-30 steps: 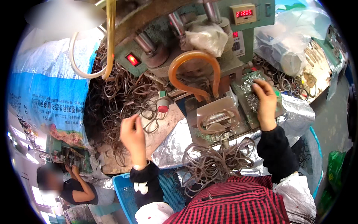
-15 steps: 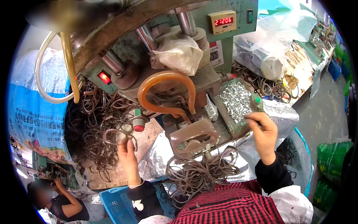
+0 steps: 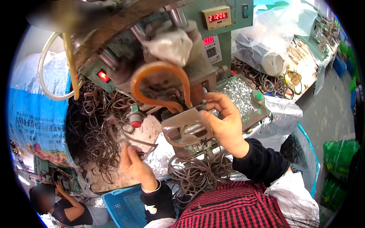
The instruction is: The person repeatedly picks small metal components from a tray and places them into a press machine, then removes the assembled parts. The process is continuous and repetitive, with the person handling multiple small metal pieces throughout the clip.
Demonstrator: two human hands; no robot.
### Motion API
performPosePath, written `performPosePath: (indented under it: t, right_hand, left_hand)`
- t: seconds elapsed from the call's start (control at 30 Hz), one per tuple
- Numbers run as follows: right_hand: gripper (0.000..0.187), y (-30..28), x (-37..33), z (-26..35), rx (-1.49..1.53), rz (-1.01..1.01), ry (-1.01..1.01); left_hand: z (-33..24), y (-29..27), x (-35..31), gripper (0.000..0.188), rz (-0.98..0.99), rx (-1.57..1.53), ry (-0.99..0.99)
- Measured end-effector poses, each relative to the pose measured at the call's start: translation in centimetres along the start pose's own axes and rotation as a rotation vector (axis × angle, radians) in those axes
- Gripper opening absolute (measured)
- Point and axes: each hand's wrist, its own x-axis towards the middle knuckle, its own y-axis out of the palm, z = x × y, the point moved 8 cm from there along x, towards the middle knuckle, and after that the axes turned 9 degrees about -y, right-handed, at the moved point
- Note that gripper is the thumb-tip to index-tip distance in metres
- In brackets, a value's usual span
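We see the left hand (image 3: pixel 138 169) with thumb and fingers closed on a thin, bent grey-brown strip (image 3: pixel 144 143), held in the air over the bare pale board (image 3: pixel 146 127), near the left-hand heap. The right hand (image 3: pixel 229 127) is well apart from it, reaching in at the mouth of the green metal press (image 3: pixel 235 36); its thumb is at the right edge of the clear plastic plate with an oval opening (image 3: pixel 186 129). The thumb and fingertips stand around a small dark part, and we cannot tell whether they grip it.

Just beyond the plate we see a thick amber tube bent into an arch (image 3: pixel 138 78). Left of it stands a round red push button (image 3: pixel 136 124), and farther left a large heap of brown looped strips (image 3: pixel 99 133) spreads over the board. A second pile of grey-brown loops (image 3: pixel 199 171) lies near, between the plate and the red-and-black checked cloth (image 3: pixel 224 205) on the person's lap. To the right of the press we see a flat tray (image 3: pixel 251 116) with small silvery pieces (image 3: pixel 236 93). A blue perforated plastic basket (image 3: pixel 123 207) sits near on the left, and a co-worker in a dark top (image 3: pixel 68 211) is beyond it on the far left.
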Motion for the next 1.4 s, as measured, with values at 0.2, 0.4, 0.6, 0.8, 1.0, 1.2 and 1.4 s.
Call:
performPosePath:
  t: [0.2, 0.4, 0.6, 0.8, 1.0, 1.2, 1.4]
  right_hand:
    - [0.043, 2.6, -0.1, 1.1, 0.303, 0.057, 0.201]
    - [0.047, 1.6, -1.7, 5.3, 0.024, 0.246, 0.018]
    - [0.032, -10.8, -1.9, 3.0, -1.353, 0.118, -0.199]
    - [0.017, -10.8, -0.5, -0.7, -1.250, 0.062, -0.385]
    - [0.012, -10.2, 2.8, 1.9, -1.096, 0.020, -0.489]
    - [0.011, -11.7, 3.2, 0.2, -1.124, 0.011, -0.426]
    - [0.024, -5.5, 2.3, -2.9, -1.261, 0.573, -0.652]
  left_hand:
    - [-11.2, 4.9, 0.9, 0.027, 0.047, -0.178, 0.496]
    - [-11.9, 5.3, -2.5, 0.030, 0.195, 0.100, 0.860]
    - [-10.4, 11.1, -6.8, 0.030, 0.578, 0.207, 0.945]
    - [-9.4, 10.9, -6.9, 0.048, 0.512, 0.091, 1.039]
    - [-9.8, 11.2, -7.1, 0.049, 0.535, 0.240, 1.033]
    - [-9.7, 11.2, -7.1, 0.026, 0.592, 0.169, 1.025]
    - [-9.9, 11.4, -7.1, 0.025, 0.595, 0.195, 0.984]
